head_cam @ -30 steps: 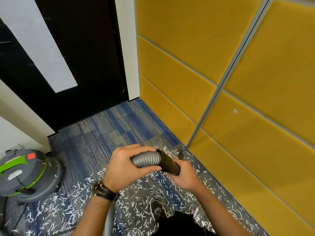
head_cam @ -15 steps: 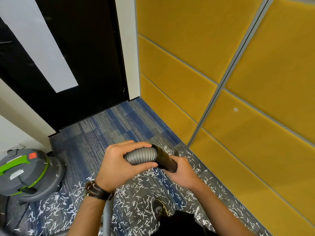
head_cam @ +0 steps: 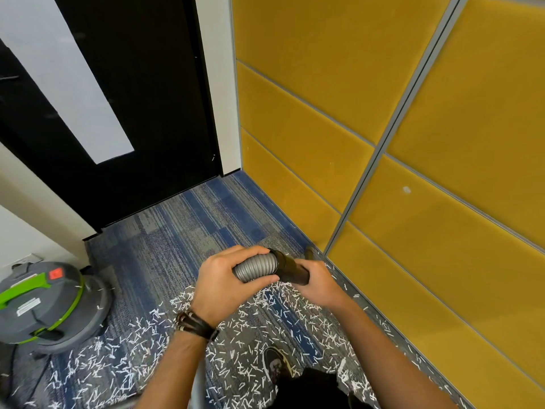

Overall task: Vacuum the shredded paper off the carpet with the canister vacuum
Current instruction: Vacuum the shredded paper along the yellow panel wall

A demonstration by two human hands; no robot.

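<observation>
My left hand (head_cam: 224, 286) grips the grey ribbed vacuum hose (head_cam: 257, 266) just behind its black end piece. My right hand (head_cam: 318, 286) holds that black nozzle tube (head_cam: 290, 268), whose tip (head_cam: 309, 253) shows past my fingers near the base of the yellow wall. White shredded paper (head_cam: 250, 329) lies scattered over the blue-grey carpet (head_cam: 182, 231) under and behind my hands. The grey and green canister vacuum (head_cam: 44, 305) stands on the carpet at the left.
Yellow padded wall panels (head_cam: 413, 202) run along the right. A black door (head_cam: 141, 113) closes the far end, with a white wall at the left. My shoe (head_cam: 277, 364) stands among the shreds. The carpet strip before the door shows no paper.
Both hands, with the hose and nozzle, have shifted slightly toward the yellow wall. The grips are unchanged and the canister has stayed put.
</observation>
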